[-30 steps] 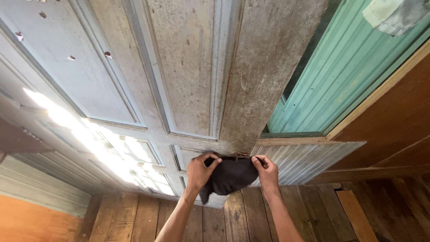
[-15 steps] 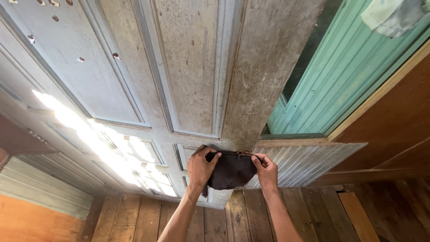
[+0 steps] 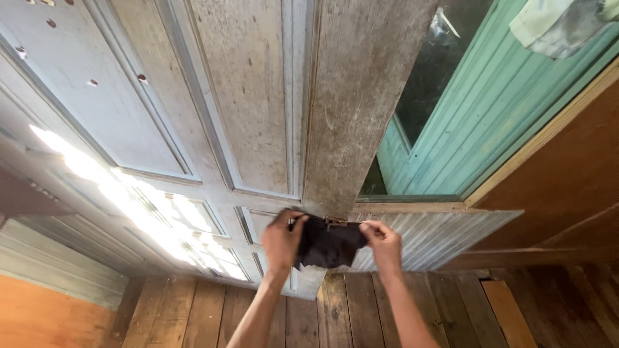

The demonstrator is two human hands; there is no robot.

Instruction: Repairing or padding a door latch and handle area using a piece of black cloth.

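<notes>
Against the grey door (image 3: 258, 116) — dark cloth (image 3: 327, 243) between left hand (image 3: 284, 240) and right hand (image 3: 385, 242)

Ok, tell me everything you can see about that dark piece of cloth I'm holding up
The dark cloth is small, brownish-black and limp, apparently thin fabric. It hangs stretched by its top edge between the left hand and the right hand, each pinching an upper corner. Its lower edge sags in uneven folds. It sits before the weathered grey door, above the plank floor.
</notes>
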